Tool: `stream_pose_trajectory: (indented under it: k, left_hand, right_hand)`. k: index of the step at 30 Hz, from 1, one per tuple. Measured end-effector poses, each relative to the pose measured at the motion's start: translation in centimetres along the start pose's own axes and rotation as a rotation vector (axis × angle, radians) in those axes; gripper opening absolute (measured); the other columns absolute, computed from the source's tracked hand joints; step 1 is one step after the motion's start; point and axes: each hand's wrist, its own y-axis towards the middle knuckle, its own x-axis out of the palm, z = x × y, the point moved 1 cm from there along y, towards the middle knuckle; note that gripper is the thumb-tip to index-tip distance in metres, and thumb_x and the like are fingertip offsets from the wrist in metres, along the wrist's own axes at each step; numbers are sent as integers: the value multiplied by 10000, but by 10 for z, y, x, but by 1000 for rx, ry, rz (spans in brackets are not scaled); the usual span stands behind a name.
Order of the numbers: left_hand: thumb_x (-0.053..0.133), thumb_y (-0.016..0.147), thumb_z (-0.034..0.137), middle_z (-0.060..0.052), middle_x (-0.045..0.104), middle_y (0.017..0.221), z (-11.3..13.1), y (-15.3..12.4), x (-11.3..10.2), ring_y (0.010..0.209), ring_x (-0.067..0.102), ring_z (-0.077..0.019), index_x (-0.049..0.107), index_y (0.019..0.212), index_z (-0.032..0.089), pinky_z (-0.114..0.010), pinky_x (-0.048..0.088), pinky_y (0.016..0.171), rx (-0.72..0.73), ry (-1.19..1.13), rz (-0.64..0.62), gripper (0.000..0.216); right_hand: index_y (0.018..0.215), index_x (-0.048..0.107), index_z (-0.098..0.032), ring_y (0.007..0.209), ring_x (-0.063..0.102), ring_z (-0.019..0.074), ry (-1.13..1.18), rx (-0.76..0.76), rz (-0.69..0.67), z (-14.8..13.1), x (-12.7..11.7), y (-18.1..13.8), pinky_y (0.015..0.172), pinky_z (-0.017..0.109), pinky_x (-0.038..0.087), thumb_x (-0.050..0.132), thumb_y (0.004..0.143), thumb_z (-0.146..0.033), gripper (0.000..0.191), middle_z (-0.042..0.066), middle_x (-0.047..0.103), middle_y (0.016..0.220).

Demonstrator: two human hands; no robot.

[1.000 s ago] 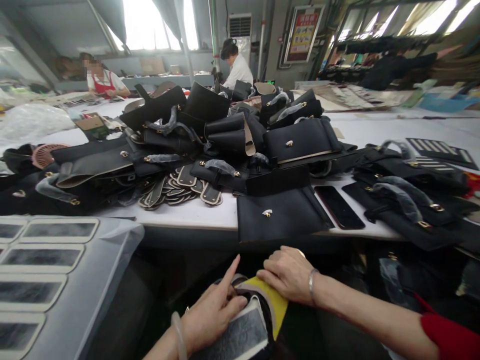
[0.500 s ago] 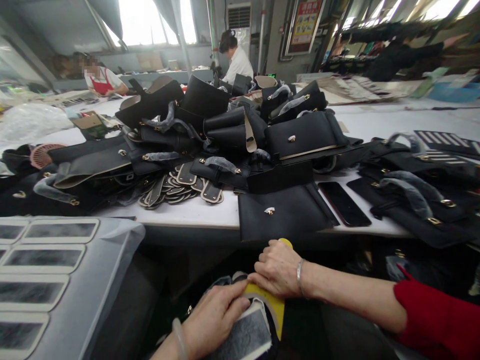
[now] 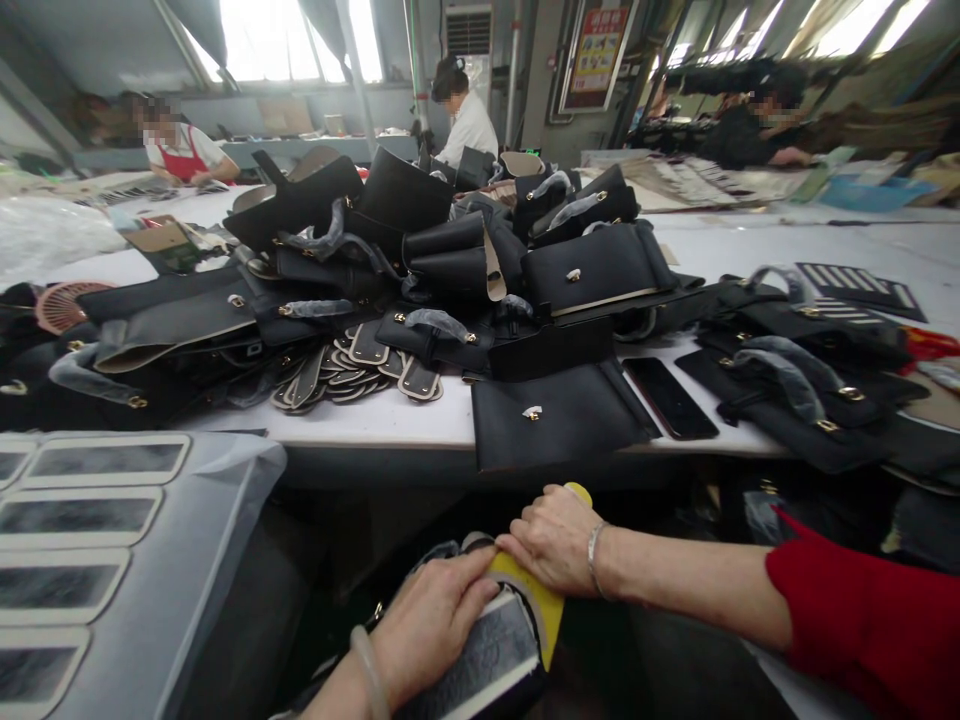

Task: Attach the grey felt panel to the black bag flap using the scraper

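Hands low, below counter [image 3: 390, 425] edge. Left hand [image 3: 431, 620] now flat, fingers closed down on grey-faced panel [image 3: 491, 655], forefinger no longer raised as a second earlier. Right hand [image 3: 559, 540] gripped round yellow tool [image 3: 544, 605], handle end showing above knuckles; blade laid against panel's curved edge, pushed slightly further along than before. Judged: panel now pinned firmly, edge work under way. Bracelet on each wrist, red sleeve [image 3: 862, 620] on right arm. Outward: black flap piece [image 3: 555, 415] overhanging counter directly above hands, crowding headroom. Dark phone [image 3: 670, 398] beside it. Heap of black bag parts [image 3: 450, 270] beyond. Tray of similar panels [image 3: 90, 515] to left. Other workers at far benches.
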Motion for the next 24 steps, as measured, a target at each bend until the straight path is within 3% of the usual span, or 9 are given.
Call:
stream_pose_trajectory:
  k: [10,15,19,22,24]
  left_hand:
    - [363,985,389,-53,726,1038,-4,-6,7,942,672,-234,661,1147,259,-283,454,837,8,-15,19,363]
    - [374,988,377,-27,741,979,4,-8,0,906,680,-215,688,1130,266,-265,464,814,38,-24,-19,362]
    - [337,1002,374,-25,739,1060,12,-14,-12,985,673,-200,714,1097,246,-255,471,872,44,-52,-25,408]
    - [331,1000,417,-45,703,1203,4,-33,-26,1102,643,-236,682,1187,250,-357,430,1018,-25,-54,22,431]
    - [373,980,450,-62,667,1276,-11,-55,-35,1186,599,-282,652,1242,252,-499,278,1143,-128,-34,106,431]
  right_hand:
    - [852,690,-176,709,702,232,41,110,-47,-17,9,-12,636,322,425,271,1032,-353,489,100,745,802]
    - [829,690,-178,675,708,257,45,196,-22,-34,13,-23,599,331,427,227,1036,-337,532,103,746,775]
    - [808,698,-196,700,714,261,49,230,13,-42,20,-34,607,334,427,213,1039,-339,556,89,750,780]
    - [758,692,-221,697,715,224,68,246,17,-37,24,-44,604,307,412,219,1043,-352,567,44,746,743]
    - [732,679,-228,690,713,183,79,296,26,-28,25,-47,598,286,401,146,1056,-317,630,14,743,728]
